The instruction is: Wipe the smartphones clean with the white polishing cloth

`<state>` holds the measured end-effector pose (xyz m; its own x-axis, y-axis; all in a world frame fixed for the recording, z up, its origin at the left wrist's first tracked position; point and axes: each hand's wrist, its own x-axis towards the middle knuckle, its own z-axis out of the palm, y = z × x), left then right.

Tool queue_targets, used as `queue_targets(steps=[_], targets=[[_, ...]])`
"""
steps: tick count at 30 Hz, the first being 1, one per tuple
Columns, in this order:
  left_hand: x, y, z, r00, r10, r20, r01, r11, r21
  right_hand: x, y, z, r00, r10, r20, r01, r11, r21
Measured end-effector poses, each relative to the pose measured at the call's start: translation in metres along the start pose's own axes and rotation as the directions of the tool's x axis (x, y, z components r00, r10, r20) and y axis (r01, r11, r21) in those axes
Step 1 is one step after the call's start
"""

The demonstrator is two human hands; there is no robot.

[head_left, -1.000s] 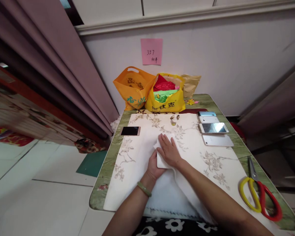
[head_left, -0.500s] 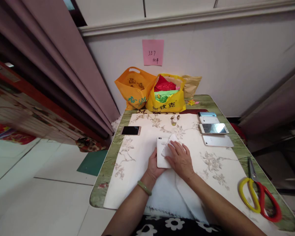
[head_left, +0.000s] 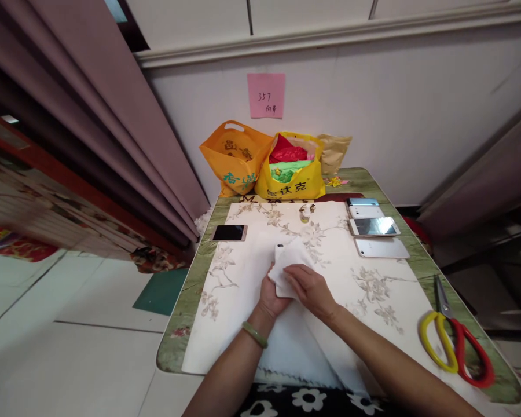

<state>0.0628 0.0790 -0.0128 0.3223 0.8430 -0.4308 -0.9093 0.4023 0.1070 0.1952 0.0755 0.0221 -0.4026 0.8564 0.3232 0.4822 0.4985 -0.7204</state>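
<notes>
clothing: black with white flowers, at the near edge.
scissors: lying at the right of the surface, one handle yellow, the other red, blades pointing away.
bracelet: pale green, worn just behind the left hand.
left hand: partly closed, gripping the white phone along its left side and near end.
right hand: fingers bent and bunched together, holding the cloth against the phone.
white phone: between both hands, over the middle of the surface, back upward, camera lens showing at the far left corner; hard to tell whether resting or held off.
cloth: white, spread over most of the phone's back; more white fabric with a jagged edge below the hands.
sheet: cream with grey-brown flowers, covering much of the surface.
row of four phones: near the right edge, two with white backs, one screen-up, one bluish and farthest.
dark-screened phone: alone at the left, across the sheet's edge.
trinket: small, on the sheet's far part, too small to make out.
yellow bag: standing open, red and green stuff inside.
orange bag: upright, touching the yellow bag's left side.
brown pouch: behind the yellow bag's right side.
pink note: on the wall, "357" handwritten.
</notes>
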Motion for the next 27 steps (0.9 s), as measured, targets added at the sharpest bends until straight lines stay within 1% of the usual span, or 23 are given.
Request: queue_targets(steps=[1,2,4,5,7,9,11,13,15,16,18,20,22,25,26,27], targets=[[0.0,0.0,-0.001,1.0,0.01,-0.009,-0.01,1.0,-0.012,0.001,0.004,0.006,0.999,-0.038,0.007,0.039,0.998,-0.056],[0.0,0.0,-0.002,1.0,0.015,-0.022,-0.016,1.0,-0.026,0.002,0.007,0.012,0.995,-0.086,0.039,0.09,0.99,-0.111],[-0.001,0.0,-0.002,0.999,0.019,-0.041,-0.022,0.998,-0.06,0.006,0.014,0.019,0.973,-0.175,0.152,0.202,0.961,-0.19],[-0.001,0.001,-0.002,0.999,0.014,-0.039,-0.016,0.997,-0.069,0.008,0.017,0.021,0.957,-0.199,0.212,0.244,0.945,-0.216],[-0.002,0.001,0.001,1.0,-0.013,-0.007,0.013,0.998,-0.058,0.013,0.02,0.021,0.93,-0.195,0.312,0.283,0.922,-0.265],[-0.003,0.001,0.006,0.999,-0.025,0.044,0.026,0.999,-0.025,0.018,0.023,0.018,0.919,-0.152,0.363,0.276,0.907,-0.318],[-0.004,0.0,0.011,0.996,-0.018,0.09,0.017,1.0,0.009,0.023,0.027,0.016,0.937,-0.08,0.34,0.216,0.898,-0.384],[-0.005,-0.001,0.014,0.993,-0.016,0.117,0.011,0.999,0.043,0.025,0.031,0.015,0.965,0.005,0.262,0.117,0.887,-0.446],[-0.007,-0.003,0.015,0.993,-0.027,0.116,0.02,0.998,0.06,0.023,0.032,0.015,0.978,0.045,0.203,0.06,0.873,-0.484],[-0.008,-0.003,0.015,0.994,-0.025,0.103,0.019,0.998,0.054,0.02,0.032,0.014,0.979,0.032,0.203,0.073,0.869,-0.49],[-0.009,-0.004,0.012,0.998,-0.016,0.062,0.014,0.999,0.03,0.01,0.027,0.011,0.964,-0.05,0.262,0.173,0.865,-0.471],[-0.01,-0.003,0.009,0.999,-0.024,0.023,0.024,1.0,0.02,-0.003,0.02,0.004,0.919,-0.165,0.358,0.313,0.859,-0.406],[-0.01,-0.002,0.006,0.999,-0.045,-0.011,0.045,0.998,0.033,-0.014,0.013,-0.005,0.853,-0.265,0.45,0.426,0.851,-0.307],[-0.009,0.002,0.003,0.998,-0.04,-0.046,0.042,0.998,0.051,-0.017,0.008,-0.018,0.743,-0.374,0.554,0.52,0.845,-0.127],[-0.008,0.003,0.002,0.998,-0.041,-0.052,0.044,0.998,0.054,-0.014,0.007,-0.021,0.712,-0.406,0.573,0.534,0.842,-0.068],[-0.007,0.004,0.0,0.998,-0.047,-0.05,0.05,0.997,0.055,-0.01,0.007,-0.022,0.69,-0.436,0.577,0.542,0.841,-0.013]])
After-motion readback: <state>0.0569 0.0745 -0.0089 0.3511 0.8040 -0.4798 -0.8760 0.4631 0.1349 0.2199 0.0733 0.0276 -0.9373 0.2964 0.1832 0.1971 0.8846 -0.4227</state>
